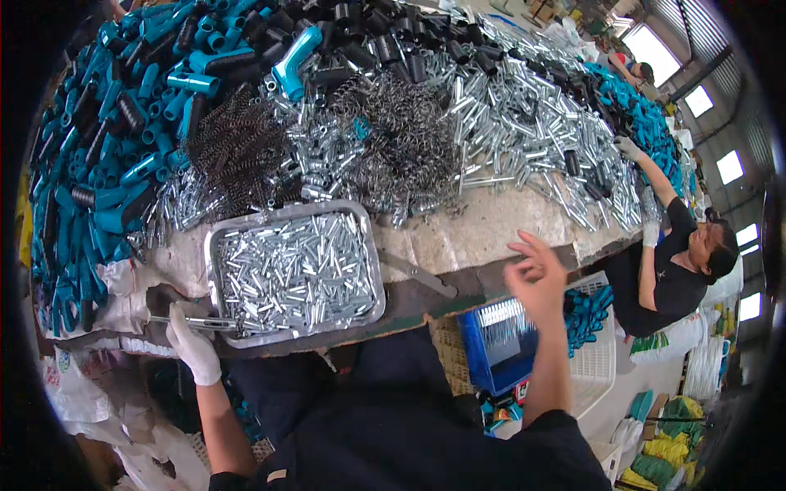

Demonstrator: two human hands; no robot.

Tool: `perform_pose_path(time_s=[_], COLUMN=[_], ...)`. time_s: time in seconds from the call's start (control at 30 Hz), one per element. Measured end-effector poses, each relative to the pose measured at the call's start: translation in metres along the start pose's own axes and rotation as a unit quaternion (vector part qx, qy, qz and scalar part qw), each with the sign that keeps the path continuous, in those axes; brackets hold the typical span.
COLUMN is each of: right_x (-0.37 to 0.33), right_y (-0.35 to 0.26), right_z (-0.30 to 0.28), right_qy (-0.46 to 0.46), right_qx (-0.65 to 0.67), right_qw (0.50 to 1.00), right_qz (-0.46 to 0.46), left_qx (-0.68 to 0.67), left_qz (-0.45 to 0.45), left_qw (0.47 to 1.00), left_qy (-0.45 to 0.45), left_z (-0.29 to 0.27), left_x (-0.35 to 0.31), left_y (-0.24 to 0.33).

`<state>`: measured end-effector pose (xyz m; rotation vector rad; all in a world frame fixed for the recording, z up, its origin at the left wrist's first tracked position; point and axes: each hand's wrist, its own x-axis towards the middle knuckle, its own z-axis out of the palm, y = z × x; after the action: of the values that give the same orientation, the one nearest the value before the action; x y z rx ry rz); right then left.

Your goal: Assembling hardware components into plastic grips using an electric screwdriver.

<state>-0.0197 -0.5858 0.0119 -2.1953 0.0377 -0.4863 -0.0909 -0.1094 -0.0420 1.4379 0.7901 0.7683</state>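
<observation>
My left hand [195,350], in a white glove, is closed around a slim shiny metal tube [214,324] at the table's front edge. The tube lies across the near left corner of a metal tray [378,304] full of small silver pins [295,270]. Black material beside the tube is too dark to make out. My bare right hand [536,277] is raised over the front edge, right of the tray. Its fingers are apart and loosely bent, and nothing shows in them.
Teal curved handles [147,168], dark coil springs [237,143], black sleeves [385,49] and silver tubes [524,114] are heaped across the table. A flat metal bar [419,274] lies right of the tray. Below stands a blue crate [495,360]. A co-worker [684,278] reaches in at right.
</observation>
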Motion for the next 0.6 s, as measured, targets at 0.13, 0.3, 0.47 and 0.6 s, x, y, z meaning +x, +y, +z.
perform_pose_path(time_s=[0.13,0.3,0.47,0.6], right_x=[0.118,0.272,0.370,0.391], right_y=[0.036,0.107,0.150,0.168], right_z=[-0.025,-0.006,0.007,0.014], right_qy=[0.020,0.077,0.069,0.055], right_qx=[-0.078,-0.291,-0.399,-0.439], right_qw=[0.996,0.951,0.913,0.897], right_qz=[0.025,-0.065,-0.045,-0.001], left_qx=[0.021,0.027,0.075,0.089], left_qz=[-0.008,-0.006,0.062,0.085], left_qw=[0.999,0.999,0.994,0.990], left_qy=[-0.026,0.025,-0.054,-0.072], left_z=[-0.002,-0.007,-0.011,-0.011], left_x=[0.004,0.009,0.013,0.013], left_y=[-0.004,-0.013,-0.015,-0.011])
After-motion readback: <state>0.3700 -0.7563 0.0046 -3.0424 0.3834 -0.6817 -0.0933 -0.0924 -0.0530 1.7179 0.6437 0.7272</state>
